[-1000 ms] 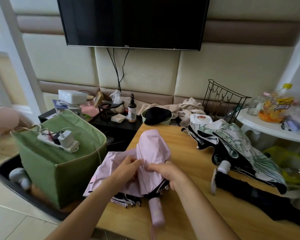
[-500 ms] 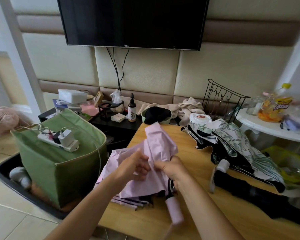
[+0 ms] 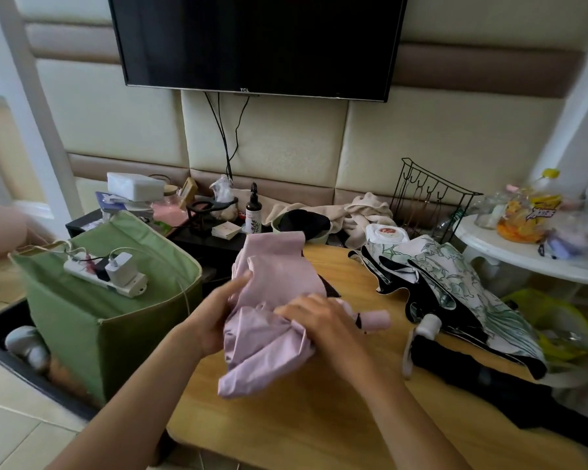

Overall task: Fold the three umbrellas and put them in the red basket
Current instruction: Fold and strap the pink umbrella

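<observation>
**Head view: pink umbrella gathered in both hands**

Head camera shows "TCL" printed on the television (image 3: 255,42). Over the wooden worktop (image 3: 319,418), the left hand (image 3: 214,310) and right hand (image 3: 323,320) hold the pink umbrella (image 3: 279,300), fingers curled into its bunched fabric. A leaf-print umbrella (image 3: 455,283) and a black umbrella (image 3: 472,364) lie to the right. A green bag (image 3: 92,310) carries a white power strip (image 3: 106,273).
</observation>
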Motion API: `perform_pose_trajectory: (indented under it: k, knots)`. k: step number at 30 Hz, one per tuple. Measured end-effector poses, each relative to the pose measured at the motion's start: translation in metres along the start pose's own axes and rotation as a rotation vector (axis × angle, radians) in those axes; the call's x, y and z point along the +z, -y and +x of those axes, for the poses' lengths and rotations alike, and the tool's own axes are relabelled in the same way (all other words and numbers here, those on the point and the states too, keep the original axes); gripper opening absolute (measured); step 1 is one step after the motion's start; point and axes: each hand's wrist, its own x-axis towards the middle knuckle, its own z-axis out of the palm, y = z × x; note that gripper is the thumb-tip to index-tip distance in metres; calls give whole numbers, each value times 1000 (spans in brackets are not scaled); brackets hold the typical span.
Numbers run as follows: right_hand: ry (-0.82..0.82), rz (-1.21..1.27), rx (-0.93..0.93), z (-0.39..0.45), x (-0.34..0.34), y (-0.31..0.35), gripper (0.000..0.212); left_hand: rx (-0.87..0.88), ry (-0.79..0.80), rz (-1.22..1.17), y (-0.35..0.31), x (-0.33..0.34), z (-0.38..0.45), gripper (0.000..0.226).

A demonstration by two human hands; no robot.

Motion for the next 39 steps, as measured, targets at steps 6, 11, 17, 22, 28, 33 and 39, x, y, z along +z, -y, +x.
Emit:
perform_pose_trajectory:
  k: [6, 11, 17, 22, 28, 33, 39]
  knots:
    - [21, -60, 47, -9, 22, -5, 51, 183, -110, 272, 9, 7, 13, 39]
    - [-8, -102, 115, -9, 43, -13, 53, 241, -205, 320, 8, 11, 21, 39]
    - [-136, -67, 207, 2, 59, -27, 41, 321, -220, 376, 10, 15, 30, 53]
    - [-198, -10, 252, 12, 73, -42, 44, 258, -363, 437, 20, 10, 32, 43]
    - [-158, 66, 355, 18, 79, -52, 53, 163, -457, 452, 32, -8, 34, 12]
    - [114, -34, 311, 16, 66, -56, 83, 149, -467, 597, 35, -5, 27, 27]
    - [293, 24, 246, -3, 18, -36, 110, 192, -413, 796, 44, -6, 22, 38]
